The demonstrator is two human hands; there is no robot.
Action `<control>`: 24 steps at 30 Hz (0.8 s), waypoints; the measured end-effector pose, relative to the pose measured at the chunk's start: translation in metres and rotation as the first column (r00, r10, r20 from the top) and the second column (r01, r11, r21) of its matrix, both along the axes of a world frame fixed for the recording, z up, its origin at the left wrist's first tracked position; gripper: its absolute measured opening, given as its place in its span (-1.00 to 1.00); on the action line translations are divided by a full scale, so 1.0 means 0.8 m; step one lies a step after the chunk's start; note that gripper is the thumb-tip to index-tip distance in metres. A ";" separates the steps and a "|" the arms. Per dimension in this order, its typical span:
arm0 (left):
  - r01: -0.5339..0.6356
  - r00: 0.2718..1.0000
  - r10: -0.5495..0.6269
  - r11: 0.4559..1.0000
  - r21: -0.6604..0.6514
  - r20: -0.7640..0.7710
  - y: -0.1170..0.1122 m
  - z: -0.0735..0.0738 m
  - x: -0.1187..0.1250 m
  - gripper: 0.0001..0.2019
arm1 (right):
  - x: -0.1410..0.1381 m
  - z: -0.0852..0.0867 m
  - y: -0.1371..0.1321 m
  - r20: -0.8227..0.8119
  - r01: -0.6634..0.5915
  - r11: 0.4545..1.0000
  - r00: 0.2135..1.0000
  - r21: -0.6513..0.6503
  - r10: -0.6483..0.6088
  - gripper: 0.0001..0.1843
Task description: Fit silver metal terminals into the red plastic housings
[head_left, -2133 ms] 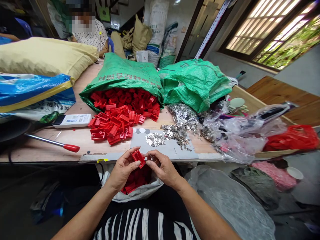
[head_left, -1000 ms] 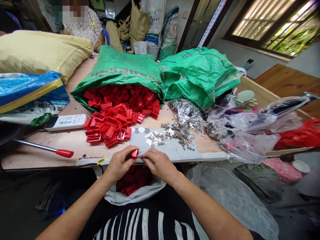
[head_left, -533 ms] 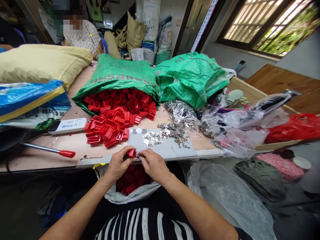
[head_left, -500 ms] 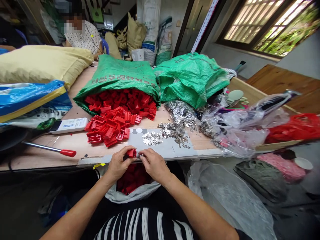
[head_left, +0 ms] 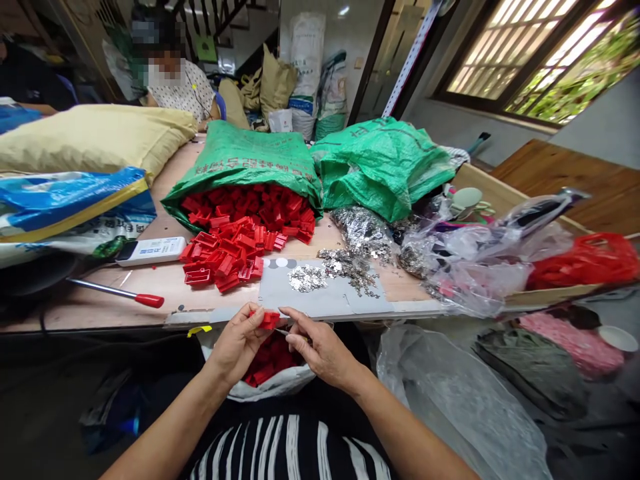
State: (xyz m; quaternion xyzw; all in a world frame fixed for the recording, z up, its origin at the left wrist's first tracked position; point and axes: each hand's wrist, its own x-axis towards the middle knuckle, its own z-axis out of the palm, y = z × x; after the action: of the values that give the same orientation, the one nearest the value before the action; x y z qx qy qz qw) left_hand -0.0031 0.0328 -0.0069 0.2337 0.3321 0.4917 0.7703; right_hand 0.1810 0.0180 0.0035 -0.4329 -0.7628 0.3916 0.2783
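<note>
Between the thumb and fingers of my left hand [head_left: 238,339] is a small red plastic part [head_left: 270,320], held just off the table's front edge. My right hand [head_left: 315,343] closes on a thin metal tool [head_left: 281,331] whose tip reaches to the red part; most of the tool is hidden by the fingers. Below both hands an open white bag [head_left: 280,387] on my lap holds many red parts. On the table ahead lies a heap of red parts [head_left: 225,257], spilling from a green sack [head_left: 250,153]. Small flat silver metal pieces [head_left: 306,278] lie on a grey sheet [head_left: 280,300].
More metal pieces fill a clear bag [head_left: 364,230] beside a second green sack [head_left: 385,160]. At left are a lever with a red grip [head_left: 150,301], a white box [head_left: 153,251] and a yellow sack [head_left: 100,137]. Plastic bags [head_left: 480,280] crowd the right. A person [head_left: 183,90] sits across the table.
The red part has turned in my left hand and shows more of its length. My right index finger has lifted away, with the tool now visible below it. The camera view has shifted slightly.
</note>
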 end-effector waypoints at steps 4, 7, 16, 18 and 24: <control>-0.002 0.989 0.026 0.987 -0.162 0.149 -0.005 0.002 0.004 -0.95 | -0.002 0.002 -0.001 -0.045 -0.003 0.999 0.999 0.037 0.004 -0.55; -0.021 0.979 0.074 0.963 -0.268 0.190 -0.007 0.009 0.008 -0.84 | -0.002 0.005 -0.001 -0.047 -0.008 0.998 0.999 0.062 0.011 -0.56; -0.074 0.957 0.179 0.911 -0.406 0.227 -0.010 0.023 0.018 -0.69 | -0.003 0.002 0.002 -0.099 0.034 0.988 0.995 0.151 -0.019 -0.62; -0.083 0.957 0.187 0.909 -0.408 0.221 -0.010 0.021 0.017 -0.71 | -0.004 0.001 0.003 -0.121 0.047 0.988 0.992 0.145 -0.030 -0.64; -0.018 0.967 0.105 0.937 -0.349 0.232 -0.011 0.002 0.009 -0.78 | -0.006 -0.010 0.008 -0.208 0.081 0.997 0.975 -0.008 -0.081 -0.64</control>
State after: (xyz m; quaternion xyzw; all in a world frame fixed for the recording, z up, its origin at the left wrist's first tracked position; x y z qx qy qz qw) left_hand 0.0041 0.0242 -0.0053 0.0221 0.3215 0.4753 0.8186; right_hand 0.1764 0.0244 -0.0041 -0.4201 -0.7112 0.4231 0.3724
